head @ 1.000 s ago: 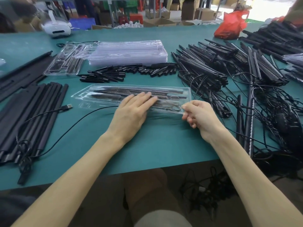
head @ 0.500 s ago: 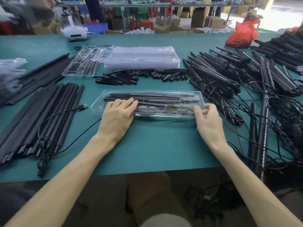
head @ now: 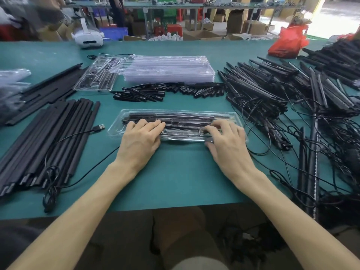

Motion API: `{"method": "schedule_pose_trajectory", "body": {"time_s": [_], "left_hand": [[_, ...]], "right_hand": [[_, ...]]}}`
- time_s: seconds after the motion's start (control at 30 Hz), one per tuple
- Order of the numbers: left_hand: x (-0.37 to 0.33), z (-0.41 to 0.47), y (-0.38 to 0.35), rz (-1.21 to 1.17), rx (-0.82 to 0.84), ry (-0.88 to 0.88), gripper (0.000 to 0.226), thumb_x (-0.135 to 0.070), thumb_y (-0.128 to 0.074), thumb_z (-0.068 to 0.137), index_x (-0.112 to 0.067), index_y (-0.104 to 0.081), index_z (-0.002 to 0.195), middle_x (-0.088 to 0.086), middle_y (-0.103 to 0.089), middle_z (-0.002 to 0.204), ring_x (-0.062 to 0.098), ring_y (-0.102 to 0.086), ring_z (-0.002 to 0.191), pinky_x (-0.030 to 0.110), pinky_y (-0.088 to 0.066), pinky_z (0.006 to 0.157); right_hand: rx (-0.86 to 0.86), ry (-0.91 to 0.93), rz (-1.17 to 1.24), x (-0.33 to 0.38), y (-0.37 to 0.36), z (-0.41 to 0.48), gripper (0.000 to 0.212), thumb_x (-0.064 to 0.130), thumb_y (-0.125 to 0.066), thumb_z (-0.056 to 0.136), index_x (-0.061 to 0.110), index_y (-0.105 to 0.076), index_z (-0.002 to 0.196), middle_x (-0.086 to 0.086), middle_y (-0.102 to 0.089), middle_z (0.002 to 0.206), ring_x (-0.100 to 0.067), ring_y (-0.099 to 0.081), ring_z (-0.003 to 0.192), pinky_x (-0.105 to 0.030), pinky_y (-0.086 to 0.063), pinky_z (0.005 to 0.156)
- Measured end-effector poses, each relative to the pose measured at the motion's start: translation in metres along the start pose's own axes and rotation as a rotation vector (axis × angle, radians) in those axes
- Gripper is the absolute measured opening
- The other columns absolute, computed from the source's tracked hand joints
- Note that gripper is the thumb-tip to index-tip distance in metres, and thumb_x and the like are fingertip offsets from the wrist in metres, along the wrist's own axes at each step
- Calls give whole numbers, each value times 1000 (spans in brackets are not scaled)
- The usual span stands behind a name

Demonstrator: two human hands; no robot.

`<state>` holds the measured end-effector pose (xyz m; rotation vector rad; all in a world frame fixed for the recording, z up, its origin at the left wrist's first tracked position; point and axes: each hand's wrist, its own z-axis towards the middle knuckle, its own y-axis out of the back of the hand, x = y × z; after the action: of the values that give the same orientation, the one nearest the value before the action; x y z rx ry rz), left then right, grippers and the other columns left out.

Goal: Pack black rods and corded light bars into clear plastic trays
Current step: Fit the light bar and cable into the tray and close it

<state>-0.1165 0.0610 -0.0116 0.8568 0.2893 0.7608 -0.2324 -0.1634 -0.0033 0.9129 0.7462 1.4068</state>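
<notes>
A clear plastic tray [head: 181, 113] lies in front of me on the green table, filled with black rods and a corded light bar. My left hand [head: 140, 141] rests flat on the tray's left part, fingers straight. On the right part, my right hand [head: 227, 142] has its fingers bent over the top and its thumb against the near edge. Loose corded light bars [head: 261, 90] are heaped to the right. Long black rods [head: 48, 137] lie in a row to the left.
A stack of empty clear trays [head: 167, 69] stands behind, with a filled tray [head: 97, 76] to its left. Short black pieces [head: 167, 90] are strewn between the stack and my tray. A USB cable [head: 99, 127] lies at the left, tangled cords [head: 331, 152] at the right.
My right hand has come off the tray's right end and onto its top, fingers bent over it. My left hand stays flat on the left part.
</notes>
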Motion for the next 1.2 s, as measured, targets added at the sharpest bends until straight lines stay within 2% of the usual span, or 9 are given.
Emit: {"method": "schedule_pose_trajectory", "body": {"time_s": [0.07,0.13,0.47,0.63,0.73,0.83,1.03,1.1,1.2], "left_hand": [[-1,0,0,5,-13,-23,32,-10,-73,88,-9,-72,119,6,-73,119,31,-67,90,42,-50,74],[-2,0,0,7,-28,-42,31,-10,-73,88,-8,-72,119,7,-73,119,31,-67,89,42,-50,74],[3,-2,0,-59,7,-31,31,-14,-73,89,-11,-72,120,1,-74,117,29,-65,89,42,-50,76],[6,-3,-2,-67,35,-36,35,-27,-71,92,-14,-69,125,-3,-72,121,26,-63,94,41,-46,79],[5,-5,-3,-47,19,-40,38,-28,-73,91,-12,-69,124,0,-72,123,27,-65,97,42,-48,82],[3,-4,-2,-42,11,-16,44,-29,-75,89,-9,-67,128,4,-69,127,29,-64,104,42,-45,90],[-3,-3,6,-63,-13,-25,54,-39,-78,83,-9,-66,126,3,-64,129,27,-55,121,40,-34,99],[-6,-4,11,-64,-84,-16,47,-45,-75,84,-12,-67,116,4,-62,120,25,-48,115,39,-32,91],[-8,-4,16,-120,-207,-93,23,-32,-65,98,-9,-65,91,5,-62,92,24,-50,89,38,-41,78]], "right_hand": [[-34,52,-73,5,-2,6,30,2,-71,86,8,-66,115,-8,-58,113,-29,-55,105,-39,-41,93],[-17,80,-104,9,-5,11,31,-3,-69,82,8,-65,111,-8,-58,110,-28,-54,100,-38,-42,91],[-46,124,12,11,-17,11,24,-7,-66,86,6,-68,106,-7,-60,110,-28,-55,102,-38,-47,89],[-32,157,16,10,-20,10,26,-8,-65,86,6,-68,107,-4,-61,111,-27,-54,103,-36,-46,91],[-36,173,15,9,-21,10,24,1,-70,88,4,-66,111,-7,-61,115,-28,-54,107,-38,-47,93],[-42,197,36,13,-18,11,40,27,-73,90,4,-63,122,-10,-61,122,-29,-56,114,-42,-48,97],[-101,174,65,17,-17,16,31,25,-65,97,7,-66,122,-9,-63,120,-31,-58,111,-42,-48,91],[-122,149,99,17,-16,15,32,24,-66,95,6,-66,121,-11,-64,120,-32,-58,112,-43,-49,91],[-108,120,141,18,-15,15,34,26,-66,95,4,-66,121,-11,-63,121,-32,-58,112,-44,-49,93]]}}
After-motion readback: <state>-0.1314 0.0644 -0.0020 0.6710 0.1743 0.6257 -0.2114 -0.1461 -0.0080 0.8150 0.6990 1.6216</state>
